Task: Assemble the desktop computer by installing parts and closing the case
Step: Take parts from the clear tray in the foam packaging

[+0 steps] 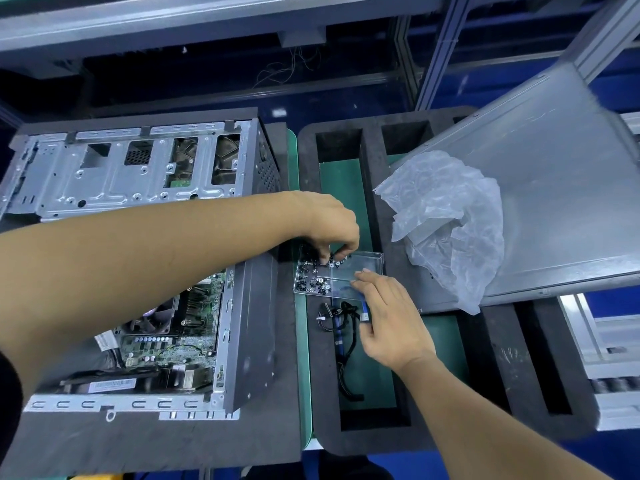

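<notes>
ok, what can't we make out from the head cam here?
- Screws in the clear tray: too small to tell types or count.
- Whether the left hand has pinched a screw: its fingertips hide it.
- Motherboard in the open case: partly hidden by the left forearm.
- Cables: the right hand covers part.
- Side panel: cut off at the right edge, partly under the plastic bag.

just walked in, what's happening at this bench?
A person is mid-build on a desktop. The open computer case lies on its side on a foam mat, motherboard visible inside. The left hand is picking among small screws in a clear plastic tray, while the right hand steadies the tray's near edge. Loose cables lie just below the tray. The side panel is off, propped at right under a crumpled plastic bag.
</notes>
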Demonstrator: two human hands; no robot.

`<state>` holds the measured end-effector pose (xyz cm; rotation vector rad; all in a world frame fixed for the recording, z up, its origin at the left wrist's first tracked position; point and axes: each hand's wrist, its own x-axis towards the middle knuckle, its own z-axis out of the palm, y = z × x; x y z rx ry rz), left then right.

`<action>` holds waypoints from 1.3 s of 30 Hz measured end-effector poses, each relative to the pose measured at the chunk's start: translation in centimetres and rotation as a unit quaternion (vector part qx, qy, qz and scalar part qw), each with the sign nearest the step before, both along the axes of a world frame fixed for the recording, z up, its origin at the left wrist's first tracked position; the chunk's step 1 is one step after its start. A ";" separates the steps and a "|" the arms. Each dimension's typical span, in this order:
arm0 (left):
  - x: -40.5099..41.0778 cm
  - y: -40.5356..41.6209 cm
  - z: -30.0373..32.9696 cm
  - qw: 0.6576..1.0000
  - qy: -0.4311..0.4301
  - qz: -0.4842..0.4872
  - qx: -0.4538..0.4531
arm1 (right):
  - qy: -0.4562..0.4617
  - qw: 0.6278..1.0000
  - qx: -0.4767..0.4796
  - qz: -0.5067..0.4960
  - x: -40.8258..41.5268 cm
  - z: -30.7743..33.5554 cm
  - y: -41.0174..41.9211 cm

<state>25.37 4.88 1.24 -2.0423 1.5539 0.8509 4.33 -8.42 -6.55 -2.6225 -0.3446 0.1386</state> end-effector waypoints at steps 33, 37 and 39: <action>-0.1 1.3 -0.9 0.994 0.012 -0.014 0.103 | -0.031 0.999 0.013 0.022 0.2 -0.6 0.1; 0.7 1.3 0.2 0.996 0.023 0.032 0.084 | -0.029 0.999 0.012 0.019 0.2 -0.7 0.1; 1.3 1.2 0.6 0.995 0.033 0.062 0.071 | -0.029 0.999 0.010 0.017 0.2 -0.6 0.1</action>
